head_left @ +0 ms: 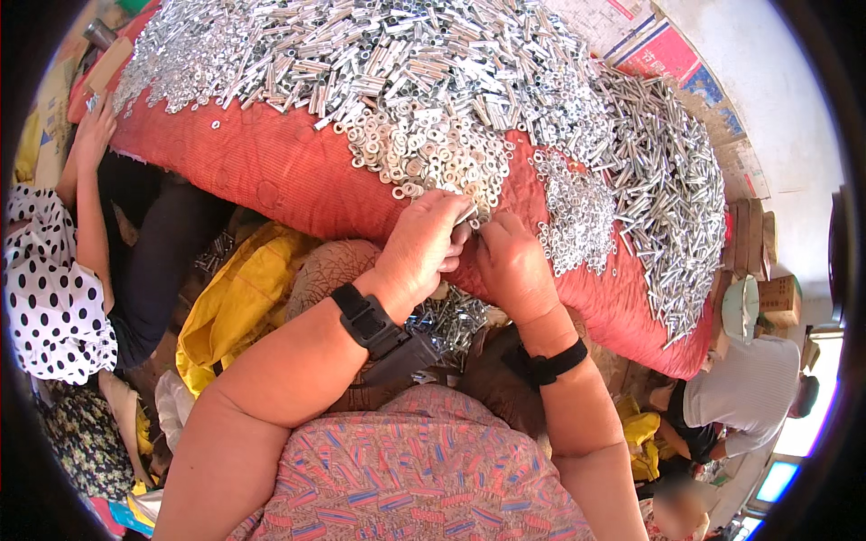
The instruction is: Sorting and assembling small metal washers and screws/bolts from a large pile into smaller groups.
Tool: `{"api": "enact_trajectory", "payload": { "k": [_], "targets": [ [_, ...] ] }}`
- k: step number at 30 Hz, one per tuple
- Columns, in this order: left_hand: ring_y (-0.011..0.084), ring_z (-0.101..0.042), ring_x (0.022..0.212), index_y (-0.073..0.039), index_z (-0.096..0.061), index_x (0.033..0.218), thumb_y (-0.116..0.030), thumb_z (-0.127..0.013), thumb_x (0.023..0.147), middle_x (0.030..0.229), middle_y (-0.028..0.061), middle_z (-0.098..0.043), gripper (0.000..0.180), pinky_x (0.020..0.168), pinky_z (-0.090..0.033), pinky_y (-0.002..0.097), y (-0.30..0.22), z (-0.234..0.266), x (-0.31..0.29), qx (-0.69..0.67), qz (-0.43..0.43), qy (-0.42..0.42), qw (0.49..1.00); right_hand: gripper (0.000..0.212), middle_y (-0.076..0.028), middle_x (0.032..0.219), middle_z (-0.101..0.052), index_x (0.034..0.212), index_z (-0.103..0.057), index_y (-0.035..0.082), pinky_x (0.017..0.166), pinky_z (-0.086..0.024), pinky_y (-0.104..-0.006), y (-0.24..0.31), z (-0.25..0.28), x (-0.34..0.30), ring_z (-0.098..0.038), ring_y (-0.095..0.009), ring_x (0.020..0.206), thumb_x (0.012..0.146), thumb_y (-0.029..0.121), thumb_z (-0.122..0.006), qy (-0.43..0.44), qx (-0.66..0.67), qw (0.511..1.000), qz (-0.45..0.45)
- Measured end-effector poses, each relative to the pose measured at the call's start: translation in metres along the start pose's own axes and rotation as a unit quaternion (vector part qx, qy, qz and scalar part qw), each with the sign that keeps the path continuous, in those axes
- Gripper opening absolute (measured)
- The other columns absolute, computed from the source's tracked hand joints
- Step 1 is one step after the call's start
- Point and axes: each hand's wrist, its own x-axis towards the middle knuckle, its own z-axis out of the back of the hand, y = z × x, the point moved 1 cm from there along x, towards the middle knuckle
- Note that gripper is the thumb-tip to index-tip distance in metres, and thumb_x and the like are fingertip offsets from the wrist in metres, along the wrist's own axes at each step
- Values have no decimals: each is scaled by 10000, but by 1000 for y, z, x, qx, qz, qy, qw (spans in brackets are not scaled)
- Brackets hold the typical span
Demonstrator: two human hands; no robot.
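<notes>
My left hand (422,242) is closed, its thumb and fingertips pinching a small silvery metal piece (466,215). Close beside it, my right hand (516,263) is closed too, its fingertips almost meeting the left ones; whatever they grip is too small to make out. Both hands are at the near edge of a red cloth-covered surface (298,171). Just beyond the fingertips spreads a heap of pale flat washers (424,149). To the right of them is a patch of smaller silver rings (577,221).
Short metal tubes (397,54) are heaped across the back, and long bolt-like pieces (667,180) at right. More metal parts (451,325) lie below my hands. A yellow sack (239,302) is at left. A co-worker's hand (93,131) touches the far left edge; another person (744,388) is at right.
</notes>
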Motion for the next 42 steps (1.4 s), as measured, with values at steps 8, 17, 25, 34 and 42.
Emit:
{"api": "enact_trajectory", "payload": {
  "k": [8,17,25,34,42],
  "targets": [
    [33,-342,492,-122,-512,918,-203,-573,918,665,-42,-459,102,422,-244,185,9,-4,6,61,9,10,998,66,-140,779,-661,823,-672,-16,619,-530,-310,-12,3,6,-662,-253,700,769,13,-647,-92,130,985,-64],
    [44,-372,527,-96,-496,972,-178,-540,922,721,-22,-486,105,448,-267,197,15,-13,8,81,14,1,997,111,-99,784,-682,907,-693,-40,635,-508,-282,1,23,0,-652,-153,701,815,13,-660,-77,262,937,-216],
    [40,-379,533,-105,-512,1009,-203,-496,967,720,-27,-478,108,445,-281,194,14,-16,7,81,-3,5,997,158,-100,847,-690,980,-676,-30,668,-511,-289,1,34,1,-654,-157,768,825,-1,-686,-49,281,944,-168],
    [42,-349,540,-94,-489,1074,-260,-452,1017,697,-39,-427,179,440,-263,206,22,-19,18,162,-58,1,985,59,-16,773,-678,900,-707,-10,622,-474,-198,-18,55,22,-596,-51,696,866,29,-680,96,527,785,-310],
    [46,-322,525,-95,-475,1068,-222,-435,1025,662,-56,-360,140,445,-252,225,25,-17,26,174,-69,-16,982,192,-210,755,-660,844,-684,-10,693,-519,-433,-149,75,87,-646,-362,716,792,166,-626,-10,-123,974,-192]
  ]
}}
